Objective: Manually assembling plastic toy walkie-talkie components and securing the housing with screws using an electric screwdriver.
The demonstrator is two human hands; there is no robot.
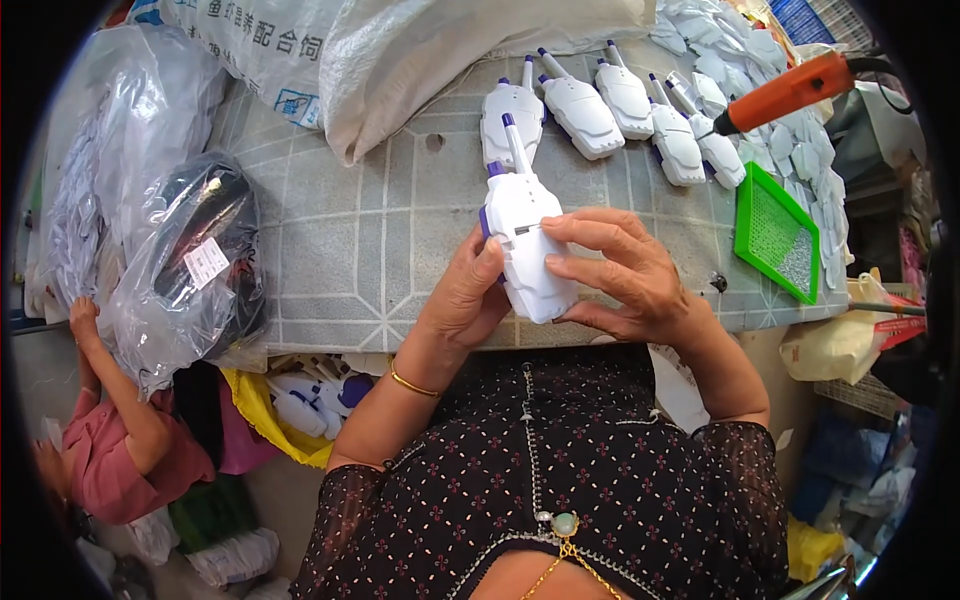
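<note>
A white toy walkie-talkie with purple side and antenna tip is held upright just above the near edge of the table. My left hand grips it from the left, thumb along its side. On the right, my right hand has its index and middle fingertips on the toy's face, beside a small dark slot, and its thumb near the lower end. More such walkie-talkies lie in a row beyond. An orange electric screwdriver points its tip at the rightmost one.
A green tray holds small metal screws at right, beside a pile of white plastic pieces. A white woven sack covers the far side. Clear plastic bags lie left; a yellow bag of parts sits below. Another person is at left.
</note>
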